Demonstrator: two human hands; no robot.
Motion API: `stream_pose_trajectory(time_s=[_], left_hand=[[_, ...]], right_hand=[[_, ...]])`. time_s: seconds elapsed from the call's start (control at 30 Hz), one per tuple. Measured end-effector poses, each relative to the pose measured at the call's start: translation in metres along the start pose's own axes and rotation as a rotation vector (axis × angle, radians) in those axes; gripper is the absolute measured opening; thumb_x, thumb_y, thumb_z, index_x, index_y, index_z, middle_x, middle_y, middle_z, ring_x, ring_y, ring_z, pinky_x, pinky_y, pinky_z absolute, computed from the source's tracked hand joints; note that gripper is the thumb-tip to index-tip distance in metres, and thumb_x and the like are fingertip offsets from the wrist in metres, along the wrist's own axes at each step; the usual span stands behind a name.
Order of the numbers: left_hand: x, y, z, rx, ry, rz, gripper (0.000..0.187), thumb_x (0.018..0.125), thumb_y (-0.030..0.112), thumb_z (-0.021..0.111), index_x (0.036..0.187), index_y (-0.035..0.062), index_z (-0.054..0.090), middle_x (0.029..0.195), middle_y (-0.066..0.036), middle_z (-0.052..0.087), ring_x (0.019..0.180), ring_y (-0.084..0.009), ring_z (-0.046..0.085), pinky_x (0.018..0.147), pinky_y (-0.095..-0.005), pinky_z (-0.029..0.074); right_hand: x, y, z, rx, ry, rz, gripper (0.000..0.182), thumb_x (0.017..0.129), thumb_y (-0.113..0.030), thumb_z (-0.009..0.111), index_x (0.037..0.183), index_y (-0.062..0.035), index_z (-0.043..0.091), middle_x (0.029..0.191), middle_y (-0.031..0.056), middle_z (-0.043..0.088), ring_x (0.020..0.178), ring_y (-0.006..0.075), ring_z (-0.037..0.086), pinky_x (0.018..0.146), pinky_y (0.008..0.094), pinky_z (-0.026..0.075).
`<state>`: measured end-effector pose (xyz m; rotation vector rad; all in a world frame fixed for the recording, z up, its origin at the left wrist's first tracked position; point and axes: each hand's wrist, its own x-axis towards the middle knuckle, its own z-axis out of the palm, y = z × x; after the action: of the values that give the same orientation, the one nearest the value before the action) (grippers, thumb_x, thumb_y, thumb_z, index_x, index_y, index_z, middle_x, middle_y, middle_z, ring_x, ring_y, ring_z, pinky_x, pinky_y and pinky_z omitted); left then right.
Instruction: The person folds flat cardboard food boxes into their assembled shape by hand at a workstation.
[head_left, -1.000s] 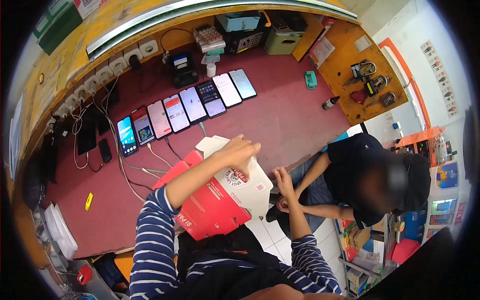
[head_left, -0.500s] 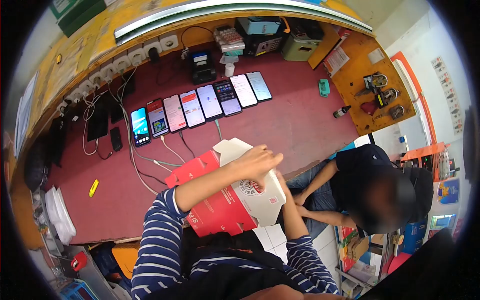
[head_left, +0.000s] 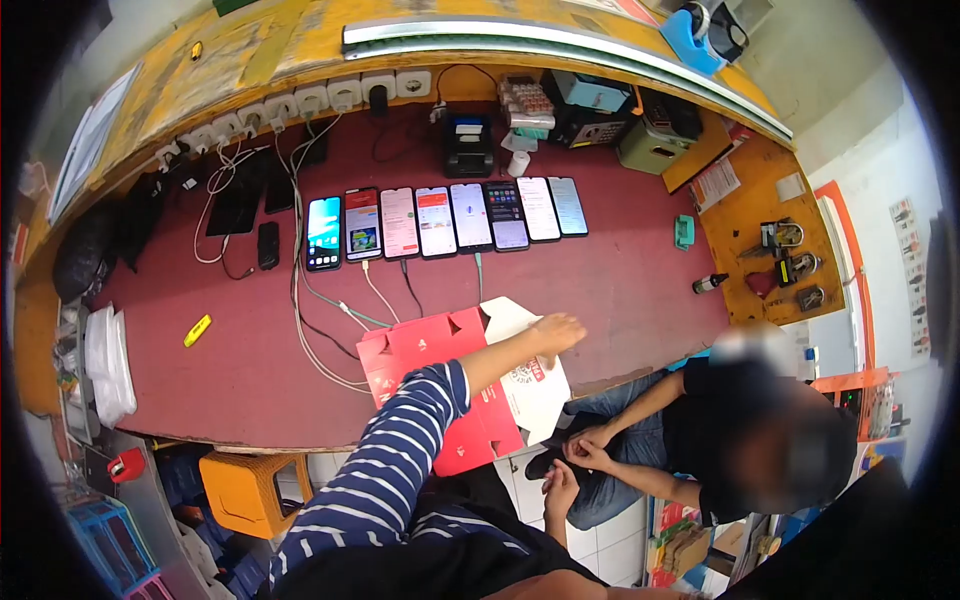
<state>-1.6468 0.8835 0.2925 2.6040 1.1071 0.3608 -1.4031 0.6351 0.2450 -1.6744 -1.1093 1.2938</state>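
A small phone shop is suggested: eight lit phones [head_left: 437, 222] are lined up on a red counter [head_left: 620, 290], cables [head_left: 296, 230] are plugged into sockets [head_left: 345, 92], and a small printer [head_left: 468, 145] is kept behind.

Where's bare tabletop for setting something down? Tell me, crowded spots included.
The widest patch lies below the phone row, between the flattened carton and dark bottle. Another lies below the yellow highlighter, between the white stack and carton. It's crowded around the phones, cables and wall sockets.
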Motion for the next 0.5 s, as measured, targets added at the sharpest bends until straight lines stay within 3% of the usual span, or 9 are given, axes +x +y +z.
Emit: stream_pose_trajectory(time_s=[0.03,0.07,0.13,0.17,0.23,0.27,0.3,0.37,0.5], left_hand=[[0.001,0.004,0.000,0.046,0.225,0.077,0.077,0.048,0.052,0.074,0.094,-0.0027,0.047,0.090,-0.018,0.058,0.091,-0.0279,0.054,0.087,-0.0383,0.034],[0.002,0.017,-0.007,0.040,0.219,0.070,0.077,0.048,0.052,0.074,0.094,-0.0027,0.047,0.090,-0.018,0.058,0.091,-0.0279,0.054,0.087,-0.0383,0.034],[0.001,0.042,-0.038,-0.134,0.080,-0.173,0.057,0.070,0.053,0.058,0.090,0.0000,0.051,0.098,-0.019,0.056,0.096,-0.0289,0.051,0.086,-0.0443,0.033],[-0.007,0.051,-0.033,-0.126,0.085,-0.174,0.057,0.070,0.053,0.058,0.090,0.0000,0.051,0.098,-0.019,0.056,0.096,-0.0289,0.051,0.086,-0.0443,0.033],[-0.036,0.079,-0.013,-0.722,0.264,-0.309,0.040,0.085,0.041,0.041,0.082,0.0039,0.055,0.086,-0.015,0.058,0.087,-0.0310,0.054,0.083,-0.0474,0.033],[-0.057,0.094,-0.021,-0.737,0.199,-0.324,0.030,0.087,0.031,0.039,0.079,0.0060,0.055,0.075,-0.013,0.057,0.076,-0.0320,0.055,0.076,-0.0451,0.036],[-0.084,0.111,-0.026,-0.741,0.335,-0.343,0.027,0.085,0.028,0.043,0.077,0.0056,0.055,0.069,-0.012,0.057,0.068,-0.0321,0.055,0.071,-0.0418,0.038],[-0.127,0.127,-0.008,-0.656,0.677,-0.459,0.013,0.078,0.018,0.053,0.080,0.0068,0.059,0.071,-0.008,0.059,0.074,-0.0283,0.054,0.072,-0.0399,0.037],[-0.248,0.139,-0.043,-0.258,0.764,-0.708,0.019,0.075,0.019,0.058,0.090,0.0101,0.064,0.087,-0.004,0.059,0.081,-0.0202,0.050,0.077,-0.0376,0.033]], right_hand=[[-0.003,0.001,0.001,0.041,0.010,-0.043,0.020,0.089,-0.013,0.045,0.095,0.0026,0.055,0.055,0.0003,0.046,0.039,0.0040,0.038,0.035,0.0171,0.029],[-0.004,-0.025,0.013,0.096,0.053,0.029,0.024,0.091,-0.020,0.042,0.083,-0.0008,0.054,0.051,-0.0023,0.039,0.039,0.0033,0.033,0.035,0.0176,0.025],[0.002,-0.052,0.029,0.407,-0.002,0.055,0.033,0.092,-0.029,0.039,0.066,-0.0090,0.043,0.051,-0.0048,0.030,0.040,0.0036,0.026,0.036,0.0195,0.020],[0.008,-0.067,0.044,0.514,0.003,0.034,0.035,0.092,-0.032,0.037,0.064,-0.0116,0.035,0.052,-0.0048,0.026,0.041,0.0045,0.023,0.037,0.0206,0.018],[0.016,-0.099,0.075,0.713,-0.050,-0.001,0.040,0.092,-0.038,0.036,0.061,-0.0150,0.025,0.055,-0.0041,0.020,0.046,0.0064,0.019,0.041,0.0224,0.017],[0.019,-0.111,0.090,0.829,-0.115,0.044,0.039,0.092,-0.041,0.034,0.062,-0.0153,0.028,0.056,-0.0040,0.025,0.049,0.0074,0.025,0.047,0.0221,0.022],[0.015,-0.123,0.108,0.905,-0.159,0.102,0.034,0.092,-0.040,0.032,0.075,-0.0134,0.045,0.070,-0.0016,0.045,0.066,0.0104,0.044,0.061,0.0259,0.036],[0.001,-0.142,0.138,0.859,-0.307,0.228,0.041,0.093,-0.036,0.031,0.116,-0.0038,0.043,0.115,0.0095,0.048,0.109,0.0203,0.045,0.094,0.0346,0.034],[-0.038,-0.124,0.200,0.880,-0.605,0.363,0.030,0.093,-0.023,0.031,0.111,-0.0031,0.046,0.110,0.0092,0.051,0.105,0.0189,0.048,0.092,0.0331,0.037]])
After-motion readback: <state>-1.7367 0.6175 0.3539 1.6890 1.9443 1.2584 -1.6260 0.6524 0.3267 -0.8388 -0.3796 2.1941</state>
